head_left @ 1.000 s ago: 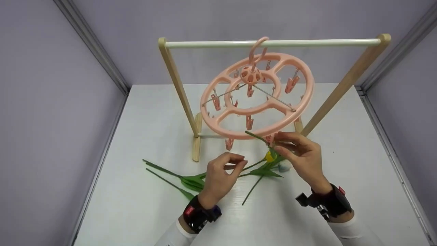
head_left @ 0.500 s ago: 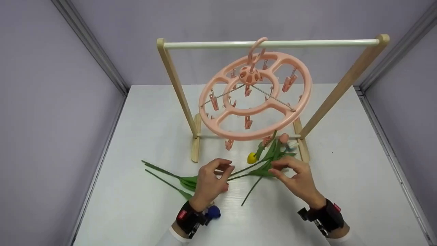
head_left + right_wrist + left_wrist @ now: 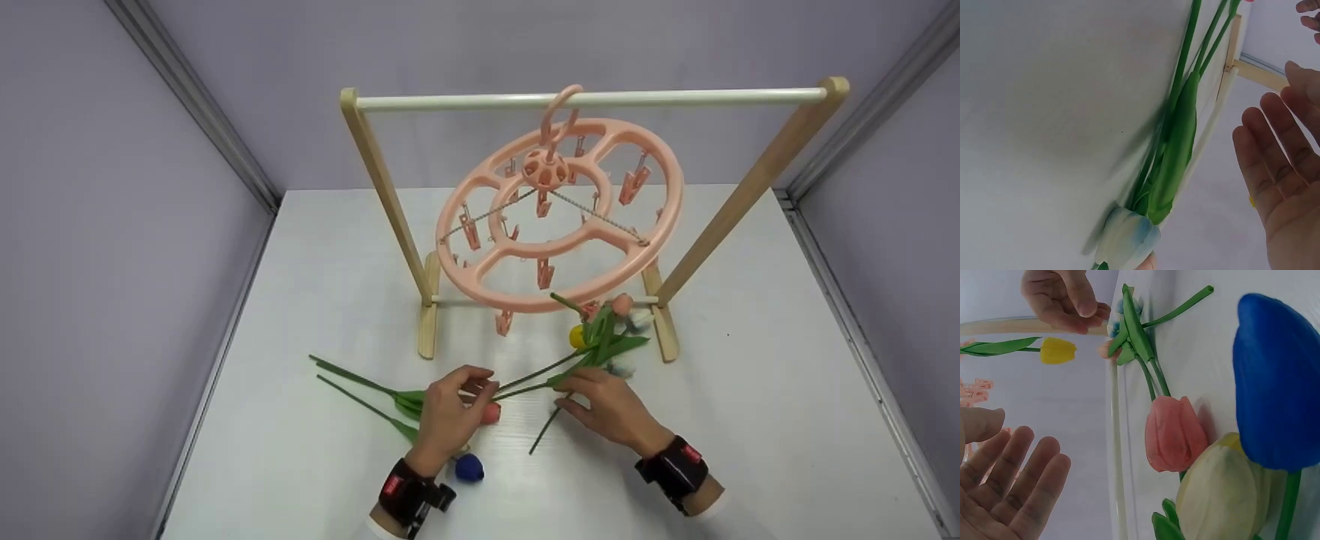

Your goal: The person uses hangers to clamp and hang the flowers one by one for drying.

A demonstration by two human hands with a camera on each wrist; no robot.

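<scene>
Left hand (image 3: 448, 415) is seen low over the table (image 3: 750, 420) near the front edge, fingers (image 3: 1027, 472) relaxed and spread in the left wrist view, nothing gripped; from the head view the fingertips are placed over the stems of the loose flowers (image 3: 525, 379). Right hand (image 3: 611, 409) is held just to the right of it, fingers (image 3: 1275, 152) straight and open, resting at or just above the stems; actual contact cannot be confirmed.

Loose artificial tulips are laid on the table in front of the rack: a pink tulip (image 3: 1174, 433), a pale yellow tulip (image 3: 1221, 492) and a blue tulip (image 3: 469, 467) are grouped beside the left wrist, with stems (image 3: 352, 379) running toward the left edge. A pale blue-white tulip (image 3: 1126, 236) is seen flat on the table near the right hand.

A yellow tulip (image 3: 576, 336) is hung head-down from a clip on the front rim of the pink round peg hanger (image 3: 559, 214). The hanger is hooked on the white bar (image 3: 675, 96) of the wooden rack (image 3: 382, 187), which is stood toward the back of the table.
</scene>
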